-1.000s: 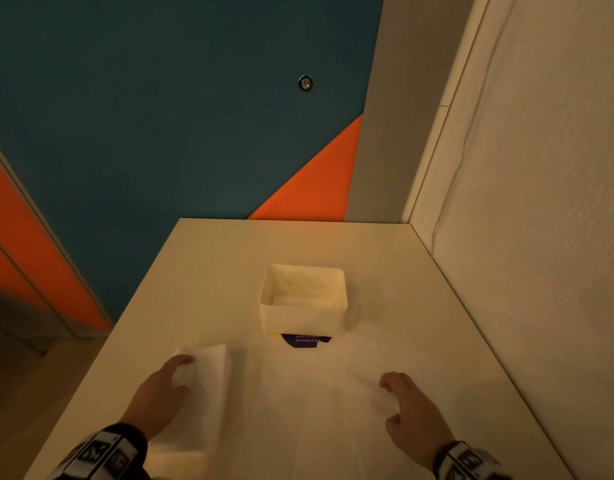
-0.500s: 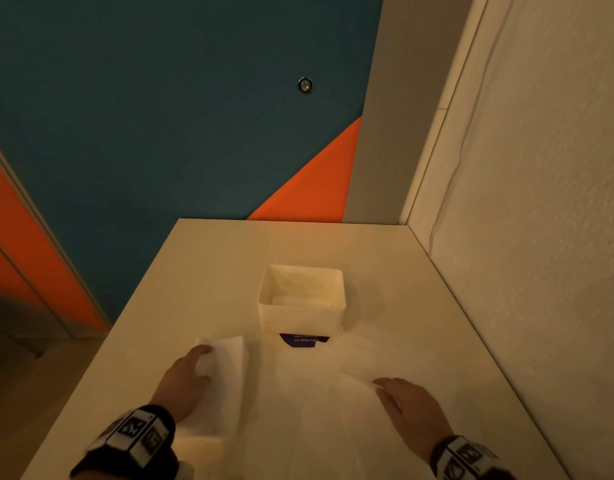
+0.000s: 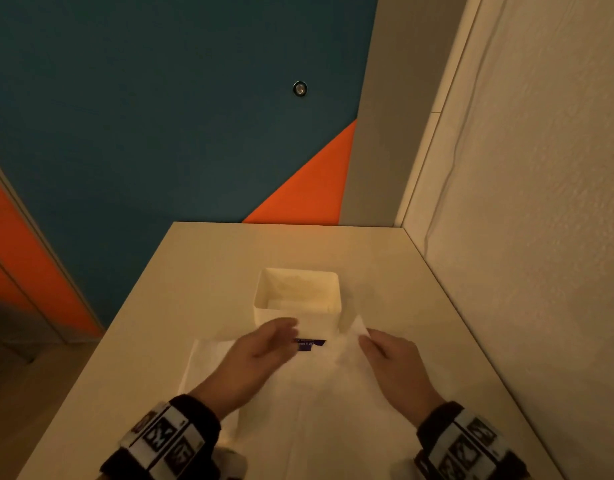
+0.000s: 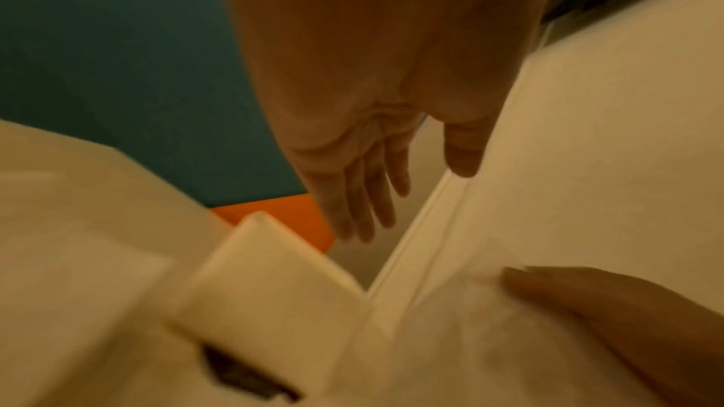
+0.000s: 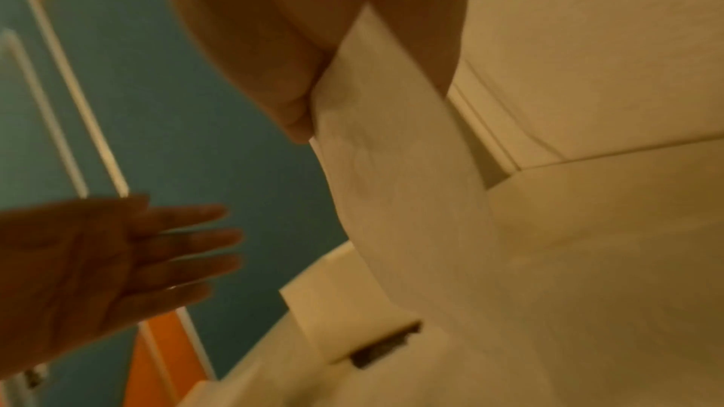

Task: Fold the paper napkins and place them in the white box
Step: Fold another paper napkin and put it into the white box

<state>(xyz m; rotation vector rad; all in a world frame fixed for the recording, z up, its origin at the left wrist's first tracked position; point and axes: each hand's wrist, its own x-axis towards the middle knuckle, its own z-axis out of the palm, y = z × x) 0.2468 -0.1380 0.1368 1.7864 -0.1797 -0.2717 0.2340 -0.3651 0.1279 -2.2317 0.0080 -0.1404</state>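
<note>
The white box point(image 3: 296, 299) stands mid-table and is open on top. An unfolded white napkin point(image 3: 333, 410) is spread in front of it. My right hand point(image 3: 365, 341) pinches the napkin's far right corner point(image 5: 391, 150) between thumb and fingers and holds it raised beside the box point(image 5: 337, 305). My left hand point(image 3: 281, 332) hovers with straight fingers point(image 4: 368, 197) over the napkin, just in front of the box point(image 4: 266, 283), and holds nothing. A folded napkin point(image 3: 201, 362) lies to the left, partly hidden by my left forearm.
A small purple label point(image 3: 309, 342) shows at the foot of the box. The cream table point(image 3: 208, 271) meets a white wall point(image 3: 506, 306) along its right side. Its left edge drops to a teal and orange floor point(image 3: 91, 168).
My left hand has left the folded napkin and swung right and forward to the box front. My right hand has taken the spread napkin's corner and lifted it toward the box.
</note>
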